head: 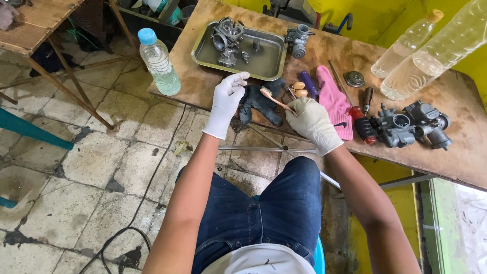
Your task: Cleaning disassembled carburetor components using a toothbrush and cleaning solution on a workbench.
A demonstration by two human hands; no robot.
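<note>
The worn wooden counter (324,56) fills the upper right of the frame, its parts grouped within arm's reach. At upper centre a steel tray (276,53) keeps a stripped carburetor (227,39) sitting in shallow liquid, while two more carburetors (411,125) wait dry at the right edge beside a pink rag (333,99). The gloved left hand (227,99), fingers loosely spread, rests on a dark rag (259,104) at the counter's near edge. The gloved right hand (310,117) pinches a toothbrush (274,97), bristles angled over that rag.
</note>
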